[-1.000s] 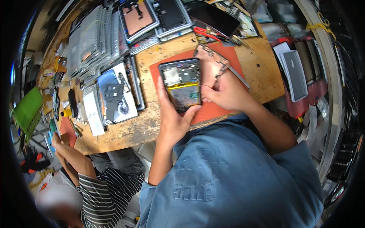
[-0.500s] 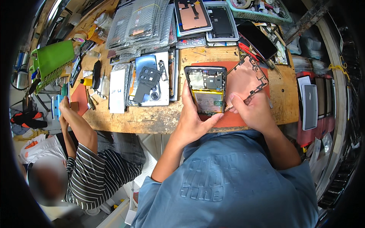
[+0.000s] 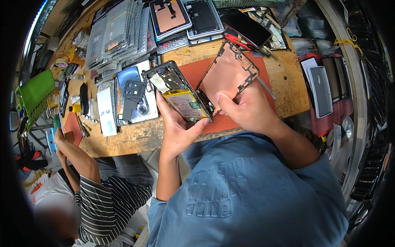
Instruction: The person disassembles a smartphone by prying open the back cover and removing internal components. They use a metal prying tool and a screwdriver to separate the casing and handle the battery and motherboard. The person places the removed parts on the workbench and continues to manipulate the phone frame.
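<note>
My left hand (image 3: 176, 128) is closed around the lower left side of an opened phone (image 3: 181, 105), thumb along its bottom edge. The phone leans left at the top and shows a yellow-edged battery and dark inner parts. In my right hand (image 3: 251, 110) is a thin copper-coloured phone panel (image 3: 228, 72), pinched near its lower edge between thumb and fingers. Black strips run along the panel's rim. Its lower left edge lies close beside the phone's right side; whether they touch or are joined I cannot tell. Both are over a red mat (image 3: 193, 61).
Bubble-wrapped panels (image 3: 109, 45) are stacked at the back left. Disassembled phone parts (image 3: 133, 96) lie left of my hands. A black phone (image 3: 246, 26) and red-handled pliers (image 3: 238, 42) lie behind the panel. At far left another person's hand (image 3: 59, 138) holds a blue object.
The phone has turned so its top leans left, and the panel stands more upright beside it. The whole view has shifted and tilted. Both hands keep their holds.
</note>
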A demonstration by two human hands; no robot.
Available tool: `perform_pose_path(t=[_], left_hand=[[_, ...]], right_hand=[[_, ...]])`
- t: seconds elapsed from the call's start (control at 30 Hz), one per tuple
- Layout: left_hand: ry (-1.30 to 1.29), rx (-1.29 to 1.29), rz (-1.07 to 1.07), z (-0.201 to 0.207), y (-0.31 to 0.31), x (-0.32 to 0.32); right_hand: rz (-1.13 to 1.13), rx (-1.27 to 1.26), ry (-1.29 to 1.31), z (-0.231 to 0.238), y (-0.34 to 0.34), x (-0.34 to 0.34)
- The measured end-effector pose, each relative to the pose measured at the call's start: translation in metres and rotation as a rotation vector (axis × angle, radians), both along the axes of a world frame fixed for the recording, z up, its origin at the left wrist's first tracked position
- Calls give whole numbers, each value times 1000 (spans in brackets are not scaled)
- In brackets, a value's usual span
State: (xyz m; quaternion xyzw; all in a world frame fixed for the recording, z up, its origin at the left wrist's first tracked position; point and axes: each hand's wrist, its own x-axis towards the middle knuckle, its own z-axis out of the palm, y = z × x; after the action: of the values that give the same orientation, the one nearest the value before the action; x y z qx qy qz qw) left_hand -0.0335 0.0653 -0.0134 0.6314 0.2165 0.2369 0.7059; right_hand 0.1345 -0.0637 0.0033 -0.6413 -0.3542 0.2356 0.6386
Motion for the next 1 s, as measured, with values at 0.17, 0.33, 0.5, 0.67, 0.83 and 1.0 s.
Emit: perform_pose_path(t=[0.17,0.33,0.5,0.67,0.83,1.0], left_hand=[[54,-116,-39,0,6,-7],[-40,-94,12,0,8,-12],[-290,-259,110,-4,23,-16],[-557,-548,75,-2,22,-36],[-667,-599,181,7,24,-72],[-741,-630,227,3,13,-93]], right_hand=[[-16,-82,-33,10,3,0],[-45,61,-89,2,5,8],[96,-82,340,6,4,22],[175,-151,446,-5,18,44],[357,-135,462,0,69,51],[474,-201,439,6,139,15]])
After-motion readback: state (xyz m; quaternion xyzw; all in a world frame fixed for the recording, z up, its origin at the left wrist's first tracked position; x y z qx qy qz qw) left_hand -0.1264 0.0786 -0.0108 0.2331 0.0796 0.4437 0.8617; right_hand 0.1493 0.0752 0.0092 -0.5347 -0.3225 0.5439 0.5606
